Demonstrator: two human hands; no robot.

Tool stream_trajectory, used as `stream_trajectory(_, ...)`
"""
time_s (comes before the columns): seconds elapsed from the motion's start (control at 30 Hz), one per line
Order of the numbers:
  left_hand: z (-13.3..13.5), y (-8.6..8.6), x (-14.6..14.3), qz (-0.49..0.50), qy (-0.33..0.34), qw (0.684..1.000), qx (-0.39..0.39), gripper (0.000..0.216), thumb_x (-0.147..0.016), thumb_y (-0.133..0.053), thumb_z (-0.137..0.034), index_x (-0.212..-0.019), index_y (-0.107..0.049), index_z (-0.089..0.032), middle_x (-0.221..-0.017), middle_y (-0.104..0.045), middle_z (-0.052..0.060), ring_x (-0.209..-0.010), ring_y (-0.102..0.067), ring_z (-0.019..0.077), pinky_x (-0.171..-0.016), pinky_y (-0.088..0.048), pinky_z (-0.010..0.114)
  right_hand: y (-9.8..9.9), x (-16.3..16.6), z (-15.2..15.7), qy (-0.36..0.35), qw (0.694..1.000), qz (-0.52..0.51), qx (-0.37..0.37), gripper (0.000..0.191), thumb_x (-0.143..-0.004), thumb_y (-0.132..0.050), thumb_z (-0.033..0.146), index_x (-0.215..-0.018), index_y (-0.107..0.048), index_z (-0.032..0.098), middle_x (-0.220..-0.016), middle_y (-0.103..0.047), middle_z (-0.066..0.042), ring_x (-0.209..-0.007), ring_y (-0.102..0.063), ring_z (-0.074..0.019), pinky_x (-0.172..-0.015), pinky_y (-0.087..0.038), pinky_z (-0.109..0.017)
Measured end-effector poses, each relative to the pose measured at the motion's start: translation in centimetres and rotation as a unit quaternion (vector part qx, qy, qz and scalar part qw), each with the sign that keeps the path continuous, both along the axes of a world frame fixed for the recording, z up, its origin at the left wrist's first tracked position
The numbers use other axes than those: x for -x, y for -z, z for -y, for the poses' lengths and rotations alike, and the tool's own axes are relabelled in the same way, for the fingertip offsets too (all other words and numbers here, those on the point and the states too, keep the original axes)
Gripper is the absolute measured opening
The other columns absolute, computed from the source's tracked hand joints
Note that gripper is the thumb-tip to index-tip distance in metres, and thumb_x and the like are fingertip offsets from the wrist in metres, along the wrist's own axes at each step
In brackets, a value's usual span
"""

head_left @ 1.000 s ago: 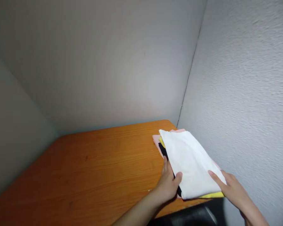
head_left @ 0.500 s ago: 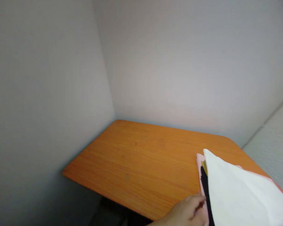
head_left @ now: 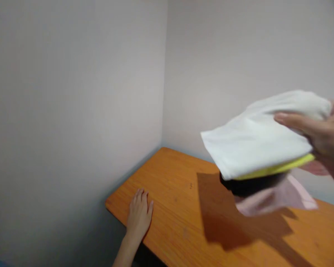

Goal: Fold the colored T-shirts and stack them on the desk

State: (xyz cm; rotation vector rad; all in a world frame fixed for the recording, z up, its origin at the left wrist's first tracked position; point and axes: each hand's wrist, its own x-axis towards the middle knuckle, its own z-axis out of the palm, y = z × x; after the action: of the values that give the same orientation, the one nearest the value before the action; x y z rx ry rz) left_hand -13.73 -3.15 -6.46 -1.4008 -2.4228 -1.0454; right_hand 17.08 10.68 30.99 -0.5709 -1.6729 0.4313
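Reaches in from the right edge of the frame with the right hand (head_left: pixel 327 128), closed around one end of a stack of folded cloths (head_left: pixel 256 142). Lays the thumb along the top of the white cloth (head_left: pixel 269 129), pointing it left; hides most of the other fingers behind or beneath, with no telling how far curled. Holds the stack at right of the frame, raised off the wooden table (head_left: pixel 169 181) and sloping down toward the left. Shows a yellow cloth (head_left: pixel 278 168) under the white, then a black cloth (head_left: pixel 247 185), and lowest a pink cloth (head_left: pixel 269 198), blurred and drooping. Rests the left hand (head_left: pixel 139 215) palm down and empty on the table, lower left of the frame's center, flattened out, with fingers stretched away and thumb set apart. Slants the left forearm down over the table's edge to the bottom of the frame.
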Motion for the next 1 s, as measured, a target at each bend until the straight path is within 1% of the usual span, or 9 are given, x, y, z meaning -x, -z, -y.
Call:
stream_trajectory(0.1,-0.1,0.4,-0.5,-0.022,-0.012,0.998,0.050,0.045,-0.097,-0.035,-0.036,-0.129,-0.055,-0.010,-0.145,-0.044,0.017,-0.137,-0.037,0.0305,-0.115,-0.029,0.050,-3.6,8.3,-3.4,-0.043,0.991,-0.008,-0.125,0.031,-0.073,-0.080,0.031,-0.097,-0.071,0.013,-0.095,-0.068,-0.006,-0.072,-0.059,-0.0141,-0.061,-0.047,-0.025)
stream_trajectory(0.2,-0.2,0.0,-0.5,-0.016,-0.018,0.997,0.078,0.046,-0.098,-0.035,-0.036,-0.131,-0.054,-0.011,-0.146,-0.043,0.016,-0.138,-0.037,0.0296,-0.115,-0.030,0.049,-3.3,15.0,-8.1,-0.006,0.978,0.111,-0.178,0.035,-0.082,-0.070,0.039,-0.102,-0.069,0.010,-0.093,-0.068,-0.007,-0.076,-0.057,-0.0148,-0.067,-0.046,-0.025)
stream_trajectory(0.33,-0.1,-0.4,-0.1,-0.004,-0.013,0.997,0.082,0.046,-0.097,-0.035,-0.037,-0.132,-0.054,-0.013,-0.147,-0.043,0.015,-0.138,-0.036,0.0289,-0.115,-0.030,0.049,0.8,19.2,-11.5,0.075,0.880,0.415,-0.220,0.034,-0.082,-0.068,0.042,-0.095,-0.068,0.010,-0.094,-0.064,-0.012,-0.091,-0.058,-0.0235,-0.082,-0.045,-0.033)
stream_trajectory(0.43,0.0,-0.2,-0.1,0.004,-0.008,0.997,0.080,0.046,-0.096,-0.036,-0.036,-0.131,-0.055,-0.013,-0.147,-0.042,0.015,-0.138,-0.036,0.0294,-0.115,-0.030,0.050,3.6,19.1,-12.2,0.088,0.842,0.484,-0.221,0.036,-0.085,-0.062,0.042,-0.105,-0.065,0.013,-0.104,-0.062,-0.013,-0.094,-0.059,-0.0250,-0.086,-0.045,-0.035)
stream_trajectory(0.57,-0.2,0.5,0.0,0.008,-0.006,0.997,0.078,0.047,-0.096,-0.037,-0.036,-0.133,-0.053,-0.014,-0.148,-0.040,0.015,-0.139,-0.034,0.0301,-0.115,-0.030,0.051,5.7,17.7,-13.8,0.102,0.822,0.530,-0.182,0.030,-0.087,-0.056,0.043,-0.093,-0.067,0.016,-0.097,-0.066,-0.010,-0.087,-0.061,-0.0234,-0.078,-0.045,-0.032)
stream_trajectory(0.7,-0.5,1.4,0.4,0.005,-0.002,0.998,0.062,0.048,-0.095,-0.035,-0.038,-0.132,-0.054,-0.013,-0.148,-0.041,0.015,-0.139,-0.034,0.0301,-0.115,-0.030,0.051,8.5,17.8,-15.3,0.110,0.813,0.569,-0.063,0.024,-0.086,-0.056,0.036,-0.089,-0.068,0.015,-0.092,-0.069,-0.009,-0.083,-0.062,-0.0211,-0.070,-0.042,-0.027)
stream_trajectory(0.87,-0.5,1.7,0.8,0.021,0.003,0.998,0.061,0.048,-0.094,-0.037,-0.038,-0.132,-0.055,-0.015,-0.147,-0.041,0.014,-0.138,-0.036,0.0300,-0.114,-0.031,0.051,15.2,21.9,-15.1,0.105,0.814,0.570,0.042,0.045,-0.094,-0.050,0.045,-0.070,-0.067,0.012,-0.071,-0.067,-0.011,-0.067,-0.062,-0.0178,-0.059,-0.041,-0.025)
stream_trajectory(0.93,-0.6,1.7,0.9,0.022,0.004,0.998,0.062,0.049,-0.093,-0.038,-0.039,-0.132,-0.054,-0.015,-0.148,-0.041,0.014,-0.138,-0.036,0.0293,-0.114,-0.030,0.050,17.2,23.9,-14.8,0.090,0.822,0.559,0.063,0.045,-0.096,-0.051,0.048,-0.074,-0.066,0.012,-0.073,-0.066,-0.008,-0.067,-0.061,-0.0157,-0.061,-0.045,-0.025)
stream_trajectory(1.0,-0.7,1.6,0.9,0.015,-0.002,0.998,0.060,0.048,-0.093,-0.038,-0.039,-0.132,-0.054,-0.015,-0.148,-0.041,0.014,-0.138,-0.036,0.0281,-0.115,-0.030,0.048,17.4,25.3,-14.9,0.070,0.841,0.532,0.063,0.036,-0.096,-0.055,0.045,-0.089,-0.065,0.011,-0.083,-0.065,-0.004,-0.072,-0.061,-0.0142,-0.068,-0.051,-0.027)
